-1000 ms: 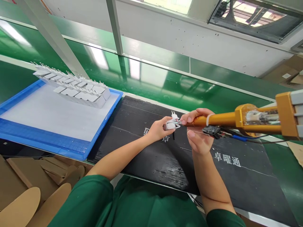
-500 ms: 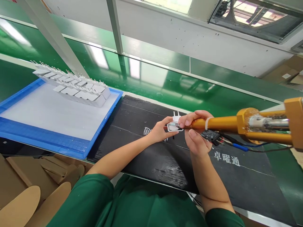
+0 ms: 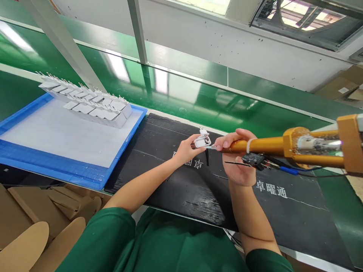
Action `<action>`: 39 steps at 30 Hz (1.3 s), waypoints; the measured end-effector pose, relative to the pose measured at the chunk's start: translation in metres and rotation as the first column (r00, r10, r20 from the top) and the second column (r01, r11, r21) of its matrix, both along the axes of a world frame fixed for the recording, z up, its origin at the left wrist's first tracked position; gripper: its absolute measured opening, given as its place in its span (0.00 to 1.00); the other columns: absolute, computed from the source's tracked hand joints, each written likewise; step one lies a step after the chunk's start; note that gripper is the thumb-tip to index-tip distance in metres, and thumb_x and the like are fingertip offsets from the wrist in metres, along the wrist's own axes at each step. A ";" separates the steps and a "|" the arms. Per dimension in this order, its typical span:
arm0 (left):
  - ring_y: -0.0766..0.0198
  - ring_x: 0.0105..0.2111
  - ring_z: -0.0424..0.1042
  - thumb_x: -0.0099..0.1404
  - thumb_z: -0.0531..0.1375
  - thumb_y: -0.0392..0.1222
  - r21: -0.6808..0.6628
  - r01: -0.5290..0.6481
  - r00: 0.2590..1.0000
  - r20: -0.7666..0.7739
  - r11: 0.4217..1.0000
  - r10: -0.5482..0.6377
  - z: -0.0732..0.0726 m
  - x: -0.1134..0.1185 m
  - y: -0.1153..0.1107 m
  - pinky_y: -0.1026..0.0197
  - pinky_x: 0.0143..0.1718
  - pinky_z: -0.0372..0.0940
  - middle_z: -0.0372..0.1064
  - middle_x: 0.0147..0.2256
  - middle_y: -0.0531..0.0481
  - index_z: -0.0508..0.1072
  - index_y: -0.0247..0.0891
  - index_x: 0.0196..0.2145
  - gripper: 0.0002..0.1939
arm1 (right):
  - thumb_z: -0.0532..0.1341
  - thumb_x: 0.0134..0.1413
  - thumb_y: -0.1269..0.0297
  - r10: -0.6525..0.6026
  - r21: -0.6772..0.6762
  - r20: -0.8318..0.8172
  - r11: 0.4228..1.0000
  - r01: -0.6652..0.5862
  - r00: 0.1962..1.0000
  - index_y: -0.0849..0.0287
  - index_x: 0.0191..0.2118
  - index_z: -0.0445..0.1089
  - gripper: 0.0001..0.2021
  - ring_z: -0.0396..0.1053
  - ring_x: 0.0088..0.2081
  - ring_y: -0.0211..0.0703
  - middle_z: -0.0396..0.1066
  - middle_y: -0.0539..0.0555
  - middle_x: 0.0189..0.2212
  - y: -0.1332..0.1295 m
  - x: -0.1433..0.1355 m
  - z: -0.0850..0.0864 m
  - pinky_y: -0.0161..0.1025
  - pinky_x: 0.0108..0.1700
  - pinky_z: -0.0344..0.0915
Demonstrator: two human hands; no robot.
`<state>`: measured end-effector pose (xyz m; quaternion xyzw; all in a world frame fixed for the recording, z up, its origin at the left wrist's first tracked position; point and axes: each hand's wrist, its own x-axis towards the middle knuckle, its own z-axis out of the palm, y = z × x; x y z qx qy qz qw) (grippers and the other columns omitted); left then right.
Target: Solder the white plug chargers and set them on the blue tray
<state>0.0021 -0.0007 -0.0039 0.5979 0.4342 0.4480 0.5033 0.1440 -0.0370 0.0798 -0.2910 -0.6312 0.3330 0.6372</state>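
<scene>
My left hand (image 3: 185,150) is closed on a white plug housing (image 3: 203,141), pinched between thumb and fingers. Its open side faces up, with wires inside, and the prongs (image 3: 202,130) point away from me. The gold dispensing gun (image 3: 258,148) is in my right hand (image 3: 236,166), whose fingers wrap the front of its barrel. Its pale nozzle (image 3: 211,147) ends right by the housing's near right edge; whether they touch I cannot tell. Under the barrel sits a black switch (image 3: 253,160) with a thin lever sticking out across my right palm.
A blue tray (image 3: 98,183) on the left carries rows of white plug housings (image 3: 93,109), prongs up. A black mat (image 3: 181,192) lies beneath my hands. Wires trail from the gun to the right. Cardboard pieces (image 3: 22,211) stand at lower left, and a green surface (image 3: 181,102) stretches behind.
The plug housing in my left hand has moved slightly left and turned, so its inside shows. The nozzle now sits at its edge instead of over it. My right thumb no longer covers the switch lever.
</scene>
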 end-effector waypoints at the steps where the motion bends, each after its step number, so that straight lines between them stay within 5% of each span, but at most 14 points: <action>1: 0.59 0.44 0.76 0.57 0.66 0.42 -0.012 -0.019 1.000 -0.003 1.000 0.019 0.000 -0.002 0.003 0.60 0.45 0.71 0.77 0.45 0.47 0.72 0.38 0.50 0.23 | 0.65 0.48 0.44 0.008 0.012 -0.039 1.000 -0.007 0.999 0.39 0.50 0.68 0.23 0.63 0.27 0.43 0.61 0.48 0.28 0.002 0.000 0.002 0.49 0.35 0.71; 7: 0.61 0.36 0.76 0.56 0.65 0.47 -0.017 -0.022 0.999 -0.048 1.000 0.022 0.005 -0.011 0.008 0.62 0.37 0.71 0.77 0.39 0.50 0.74 0.39 0.45 0.20 | 0.70 0.42 0.50 -0.056 -0.073 -0.089 0.996 0.049 0.994 0.46 0.48 0.70 0.24 0.66 0.32 0.41 0.65 0.48 0.32 0.005 0.012 0.006 0.44 0.40 0.69; 14: 0.64 0.31 0.72 0.55 0.64 0.51 0.006 0.046 0.989 -0.142 0.999 -0.044 0.015 -0.013 0.003 0.65 0.31 0.66 0.75 0.35 0.52 0.72 0.39 0.41 0.19 | 0.66 0.47 0.51 -0.250 -0.129 0.000 0.960 0.248 0.968 0.45 0.54 0.64 0.27 0.69 0.42 0.43 0.68 0.49 0.44 -0.001 0.052 -0.011 0.45 0.48 0.67; 19: 0.66 0.27 0.69 0.54 0.65 0.47 0.113 0.049 0.905 -0.424 0.992 0.004 0.015 -0.013 0.003 0.66 0.30 0.62 0.70 0.26 0.57 0.66 0.41 0.32 0.13 | 0.62 0.53 0.50 -0.362 -0.130 -0.003 0.924 0.358 0.932 0.44 0.56 0.63 0.24 0.70 0.49 0.44 0.69 0.50 0.49 -0.007 0.081 -0.033 0.51 0.59 0.60; 25: 0.59 0.32 0.73 0.55 0.64 0.46 0.060 0.130 0.785 -0.615 0.990 -0.066 0.011 -0.019 0.005 0.62 0.33 0.64 0.75 0.34 0.50 0.67 0.41 0.35 0.13 | 0.62 0.56 0.53 -0.415 -0.050 -0.112 0.910 0.412 0.903 0.43 0.57 0.65 0.22 0.71 0.49 0.41 0.72 0.47 0.47 -0.012 0.099 -0.052 0.48 0.61 0.58; 29: 0.55 0.37 0.75 0.56 0.64 0.54 -0.022 0.146 0.807 -0.576 0.989 -0.132 0.007 -0.018 0.009 0.58 0.38 0.68 0.76 0.37 0.46 0.71 0.40 0.39 0.18 | 0.63 0.55 0.53 -0.416 -0.007 -0.161 0.907 0.420 0.895 0.46 0.58 0.66 0.24 0.71 0.48 0.41 0.74 0.49 0.46 -0.016 0.102 -0.055 0.47 0.60 0.60; 34: 0.59 0.43 0.76 0.60 0.60 0.50 -0.074 0.112 0.946 -0.297 0.991 -0.129 0.001 -0.005 0.016 0.58 0.46 0.67 0.77 0.45 0.45 0.67 0.39 0.51 0.23 | 0.63 0.56 0.57 -0.398 0.008 -0.150 0.915 0.403 0.905 0.48 0.59 0.65 0.25 0.71 0.48 0.44 0.73 0.51 0.47 -0.021 0.103 -0.056 0.50 0.61 0.59; 39: 0.62 0.38 0.76 0.60 0.60 0.48 -0.026 0.120 0.960 -0.253 0.992 -0.123 -0.002 -0.003 0.017 0.59 0.45 0.68 0.78 0.40 0.49 0.66 0.40 0.44 0.16 | 0.62 0.57 0.57 -0.392 -0.006 -0.122 0.919 0.394 0.912 0.48 0.60 0.65 0.25 0.71 0.49 0.47 0.72 0.53 0.48 -0.025 0.104 -0.058 0.55 0.62 0.58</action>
